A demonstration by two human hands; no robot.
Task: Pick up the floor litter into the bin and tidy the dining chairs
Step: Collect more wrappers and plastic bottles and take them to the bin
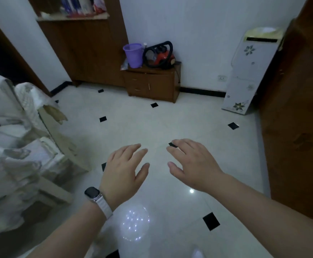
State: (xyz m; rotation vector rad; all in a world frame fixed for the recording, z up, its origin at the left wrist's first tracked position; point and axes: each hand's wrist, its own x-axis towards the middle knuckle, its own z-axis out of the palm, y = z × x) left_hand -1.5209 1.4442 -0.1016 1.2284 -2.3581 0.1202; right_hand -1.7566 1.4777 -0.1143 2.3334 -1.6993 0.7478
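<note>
Both forearms reach in from 6 o'clock over the pale tiled floor (170,118), which is set with small black diamond tiles. On the left wrist sits a watch (92,192) with a dark face and a white band. Just ahead, the left hand (123,170) hangs palm down near the centre, fingers spread apart and holding nothing. Beside it, toward 3 o'clock, the right hand (193,162) is likewise palm down, fingers loosely apart and empty. No litter shows clearly on the floor around the hands.

At 9 o'clock stand the dining chairs (21,146), draped in white covers; they are blurred, so their exact number is hard to tell, perhaps three. A brown scrap hangs from one chair at about 10 o'clock.

Farther off, at 12 o'clock, a low wooden cabinet (152,84) stands against the white wall. On its top sits the purple bin (133,54), upright, with a red and black vacuum cleaner (160,55) just beside it. At 11 o'clock rises a tall wooden cupboard (84,49). At 2 o'clock a white floral panel (247,71) leans by a wooden door (297,108).
</note>
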